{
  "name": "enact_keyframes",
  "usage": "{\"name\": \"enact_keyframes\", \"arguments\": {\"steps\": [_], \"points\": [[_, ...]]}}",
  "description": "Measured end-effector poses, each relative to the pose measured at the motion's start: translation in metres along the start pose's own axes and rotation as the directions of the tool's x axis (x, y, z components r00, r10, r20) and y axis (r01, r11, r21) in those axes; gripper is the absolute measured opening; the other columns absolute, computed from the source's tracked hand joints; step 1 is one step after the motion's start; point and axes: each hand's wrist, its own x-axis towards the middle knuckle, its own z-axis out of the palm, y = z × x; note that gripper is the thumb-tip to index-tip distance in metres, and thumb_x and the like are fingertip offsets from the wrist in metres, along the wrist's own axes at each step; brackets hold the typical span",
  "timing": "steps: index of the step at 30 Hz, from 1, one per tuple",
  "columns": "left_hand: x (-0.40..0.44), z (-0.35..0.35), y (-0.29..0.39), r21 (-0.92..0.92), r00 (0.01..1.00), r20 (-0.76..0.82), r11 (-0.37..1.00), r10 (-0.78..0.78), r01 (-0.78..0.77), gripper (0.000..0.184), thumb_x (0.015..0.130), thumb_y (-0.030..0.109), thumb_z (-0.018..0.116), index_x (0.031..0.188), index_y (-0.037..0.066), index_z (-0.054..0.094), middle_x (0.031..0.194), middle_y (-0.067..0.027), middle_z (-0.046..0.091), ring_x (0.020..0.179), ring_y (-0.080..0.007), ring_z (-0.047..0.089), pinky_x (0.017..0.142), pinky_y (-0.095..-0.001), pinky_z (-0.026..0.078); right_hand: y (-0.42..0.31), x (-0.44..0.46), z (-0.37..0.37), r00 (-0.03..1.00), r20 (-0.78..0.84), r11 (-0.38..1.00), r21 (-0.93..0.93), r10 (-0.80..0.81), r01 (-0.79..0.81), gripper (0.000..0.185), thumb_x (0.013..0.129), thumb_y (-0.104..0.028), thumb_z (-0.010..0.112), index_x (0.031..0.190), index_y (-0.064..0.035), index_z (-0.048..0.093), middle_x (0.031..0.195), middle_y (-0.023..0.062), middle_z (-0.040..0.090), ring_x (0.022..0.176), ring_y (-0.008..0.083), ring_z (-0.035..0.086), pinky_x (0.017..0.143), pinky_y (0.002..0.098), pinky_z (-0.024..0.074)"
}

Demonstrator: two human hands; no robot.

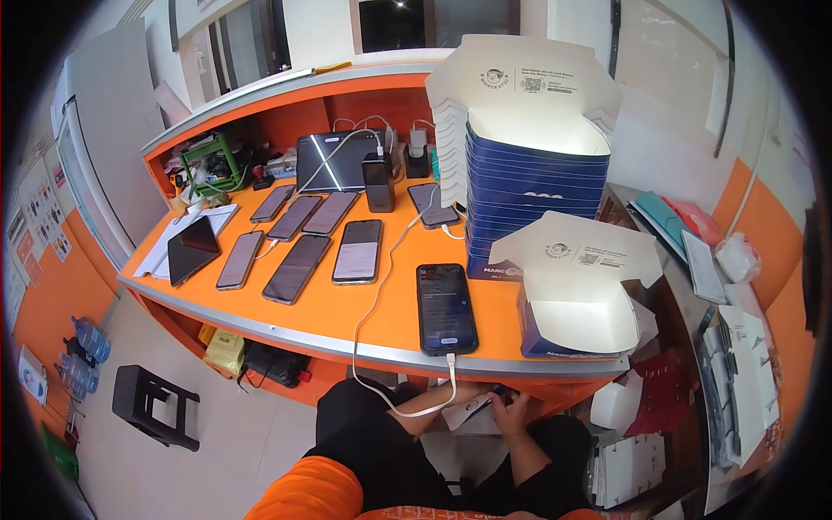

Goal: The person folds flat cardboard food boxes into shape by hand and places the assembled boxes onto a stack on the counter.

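Evidently, a carton is in hand below the tabletop's edge

Down at lap height, the left hand (512,412) has its thumb and fingers closed on a white-and-blue carton (469,418), which sits tilted between the person's legs, just under the front edge of the orange tabletop (394,322). The right hand (488,393) reaches in from the other side, near the carton's upper part; it is mostly hidden, so I cannot tell how wide its fingers are or whether it grips.

Above them, a single open carton (582,324) stands upright at the tabletop's front right corner, its printed lid raised. Just behind it rises a tall stack of nested open cartons (533,198). To the left of the single open carton, a dark phone (448,309) lies face up, with a white cable (356,354) plugged into its lower end and looping down past the edge. More phones (297,268) lie farther left. Behind them, a tablet (340,162) leans back beside an upright black device (379,184). A black stool (154,406) stands on the floor.
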Motion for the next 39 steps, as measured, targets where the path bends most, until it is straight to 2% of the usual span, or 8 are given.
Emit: {"name": "enact_keyframes", "arguments": {"steps": [9, 12, 15, 21, 24, 30, 33, 39], "points": [[0.011, 0.006, -0.024, 0.279, 0.999, -0.033, 0.960, -0.013, 0.022, 0.038, 0.098, 0.027, 0.064, 0.128, 0.003, 0.063, 0.129, -0.0175, 0.064, 0.120, -0.0306, 0.060, 0.103, -0.0393, 0.046, -0.006, 0.009, -0.007, 0.981, 0.041, 0.924, -0.331, -0.190, 0.193, 0.033, 0.083, -0.018, 0.085, 0.107, 0.0007, 0.072, 0.080, 0.0058, 0.069, 0.077, 0.0160, 0.067, 0.075, 0.0312, 0.0531], [0.011, 0.007, -0.031, 0.276, 0.997, -0.082, 0.960, -0.017, 0.039, 0.038, 0.097, 0.026, 0.065, 0.128, 0.003, 0.063, 0.128, -0.0178, 0.064, 0.119, -0.0312, 0.060, 0.103, -0.0395, 0.046, -0.012, 0.007, -0.013, 0.993, 0.117, 0.928, -0.371, 0.009, 0.036, 0.040, 0.083, -0.019, 0.084, 0.116, -0.0009, 0.072, 0.092, 0.0093, 0.074, 0.084, 0.0151, 0.068, 0.080, 0.0306, 0.0535], [0.008, 0.011, -0.039, 0.271, 0.993, -0.112, 0.961, -0.028, 0.057, 0.037, 0.096, 0.024, 0.066, 0.127, 0.003, 0.064, 0.128, -0.0180, 0.064, 0.119, -0.0318, 0.060, 0.103, -0.0398, 0.046, -0.013, 0.011, -0.013, 0.980, 0.159, 0.946, -0.283, -0.117, 0.158, 0.040, 0.083, -0.017, 0.083, 0.118, -0.0002, 0.073, 0.102, 0.0123, 0.076, 0.089, 0.0151, 0.070, 0.083, 0.0297, 0.0534], [0.004, 0.014, -0.037, 0.296, 0.977, -0.214, 0.954, 0.008, 0.056, 0.034, 0.094, 0.020, 0.068, 0.122, 0.002, 0.065, 0.119, -0.0202, 0.067, 0.113, -0.0353, 0.064, 0.098, -0.0420, 0.049, -0.018, 0.006, -0.013, 0.976, 0.187, 0.954, -0.295, 0.108, -0.049, 0.038, 0.085, -0.011, 0.081, 0.119, 0.0020, 0.072, 0.106, 0.0149, 0.076, 0.096, 0.0179, 0.070, 0.089, 0.0300, 0.0521], [0.011, 0.032, -0.058, 0.376, 0.953, -0.281, 0.926, 0.112, 0.002, 0.028, 0.093, 0.015, 0.066, 0.117, 0.000, 0.065, 0.111, -0.0224, 0.069, 0.106, -0.0383, 0.066, 0.092, -0.0445, 0.052, -0.008, 0.006, -0.008, 0.981, 0.176, 0.963, -0.241, -0.083, 0.124, 0.036, 0.086, -0.007, 0.078, 0.120, 0.0020, 0.072, 0.112, 0.0171, 0.074, 0.099, 0.0190, 0.069, 0.089, 0.0308, 0.0524], [0.018, 0.050, -0.074, 0.365, 0.896, -0.377, 0.927, 0.233, -0.088, 0.029, 0.087, 0.002, 0.060, 0.116, -0.002, 0.063, 0.108, -0.0275, 0.067, 0.106, -0.0462, 0.064, 0.090, -0.0503, 0.051, -0.010, 0.005, -0.008, 0.981, 0.142, 0.944, -0.283, -0.136, 0.172, 0.036, 0.085, 0.000, 0.073, 0.121, 0.0005, 0.072, 0.115, 0.0149, 0.072, 0.102, 0.0181, 0.067, 0.085, 0.0296, 0.0530], [0.016, 0.053, -0.071, 0.368, 0.907, -0.374, 0.929, 0.193, -0.046, 0.033, 0.084, 0.000, 0.060, 0.116, -0.005, 0.061, 0.108, -0.0313, 0.065, 0.106, -0.0495, 0.062, 0.091, -0.0511, 0.051, -0.032, 0.002, -0.006, 0.991, 0.112, 0.990, -0.123, 0.079, -0.065, 0.036, 0.085, 0.000, 0.074, 0.121, -0.0002, 0.072, 0.115, 0.0141, 0.071, 0.102, 0.0175, 0.067, 0.085, 0.0285, 0.0526], [0.016, 0.054, -0.069, 0.275, 0.935, -0.335, 0.961, 0.113, -0.018, 0.034, 0.083, 0.005, 0.066, 0.114, -0.005, 0.060, 0.102, -0.0283, 0.065, 0.096, -0.0439, 0.065, 0.084, -0.0485, 0.052, 0.019, -0.004, -0.011, 0.976, 0.099, 0.980, -0.001, 0.196, -0.197, 0.043, 0.088, 0.005, 0.072, 0.130, 0.0036, 0.065, 0.125, 0.0143, 0.066, 0.102, 0.0170, 0.067, 0.086, 0.0260, 0.0529]]}}
